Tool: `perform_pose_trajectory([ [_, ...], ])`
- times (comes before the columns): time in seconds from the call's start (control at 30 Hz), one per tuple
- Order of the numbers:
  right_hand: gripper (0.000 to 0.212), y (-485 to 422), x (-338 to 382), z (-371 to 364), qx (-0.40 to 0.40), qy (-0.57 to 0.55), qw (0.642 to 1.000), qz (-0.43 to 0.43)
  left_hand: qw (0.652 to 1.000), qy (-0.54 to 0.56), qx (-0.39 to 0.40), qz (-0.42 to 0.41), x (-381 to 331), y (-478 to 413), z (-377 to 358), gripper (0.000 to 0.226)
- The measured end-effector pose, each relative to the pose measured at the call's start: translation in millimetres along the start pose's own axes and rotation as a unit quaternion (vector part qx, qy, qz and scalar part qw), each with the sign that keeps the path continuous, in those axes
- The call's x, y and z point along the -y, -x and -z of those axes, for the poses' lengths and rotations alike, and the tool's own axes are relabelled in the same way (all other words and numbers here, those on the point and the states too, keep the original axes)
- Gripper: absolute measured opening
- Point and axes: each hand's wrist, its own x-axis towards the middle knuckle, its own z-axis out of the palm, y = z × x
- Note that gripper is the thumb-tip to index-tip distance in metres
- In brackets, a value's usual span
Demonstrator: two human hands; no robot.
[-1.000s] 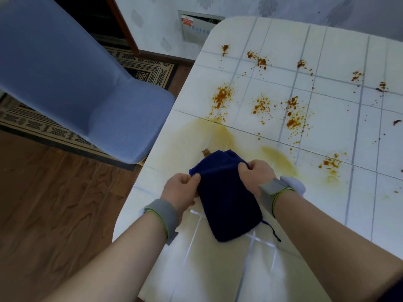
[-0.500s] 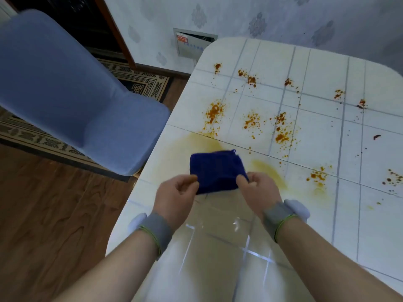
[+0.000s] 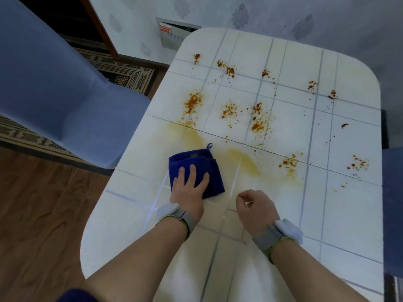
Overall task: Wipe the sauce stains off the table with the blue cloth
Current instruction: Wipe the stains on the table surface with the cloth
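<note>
We count one folded blue cloth [image 3: 214, 175], one white tiled table [image 3: 349, 214] and two hands, the left hand [image 3: 189, 188] and the right hand [image 3: 255, 210], with two grey wristbands [image 3: 181, 221]. We make out about eleven clusters of orange-brown sauce stains [image 3: 192, 103], two yellowish smears [image 3: 244, 158], one blue chair [image 3: 65, 105] and one patterned rug [image 3: 130, 77].

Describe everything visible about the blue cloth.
The blue cloth is dark blue, soft terry-like fabric, folded into a rough square with a small loop at its far corner. It lies flat on the white tiled table beside a yellowish smear. The left hand presses it with straight fingers.
</note>
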Motion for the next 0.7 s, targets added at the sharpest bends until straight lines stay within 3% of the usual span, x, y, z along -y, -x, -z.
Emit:
perform_pose_trajectory([
  [0.13, 0.013, -3.5, -49.2, 38.1, -0.015, 0.042, 0.999, 0.006, 0.999, 0.013, 0.015, 0.030, -53.2, 22.7, -16.4, 0.068],
  [0.27, 0.013, 1.6, -103.0, 76.8, 0.016, 0.066, 0.998, 0.017, 0.996, 0.000, 0.046, -0.079, -131.6, 53.9, -37.3, 0.065],
  [0.33, 0.013, 7.6, -137.6, 98.0, 0.029, 0.088, 0.995, 0.033, 0.993, -0.045, -0.021, -0.111, -152.6, 47.2, -48.4, 0.063],
  [0.47, 0.025, 1.2, -201.1, 141.1, 0.041, 0.107, 0.991, 0.073, 0.997, -0.028, 0.038, 0.053, -206.3, 43.7, -42.4, 0.075],
  [0.63, 0.048, 4.9, -248.1, 178.3, 0.136, 0.240, 0.957, 0.093, 0.996, -0.040, 0.063, -0.040, -283.6, 65.8, -62.1, 0.060],
  [0.7, 0.050, 5.5, -259.6, 185.7, 0.156, 0.241, 0.952, 0.102, 0.998, -0.004, 0.056, 0.006, -284.2, 62.4, -62.0, 0.059],
])
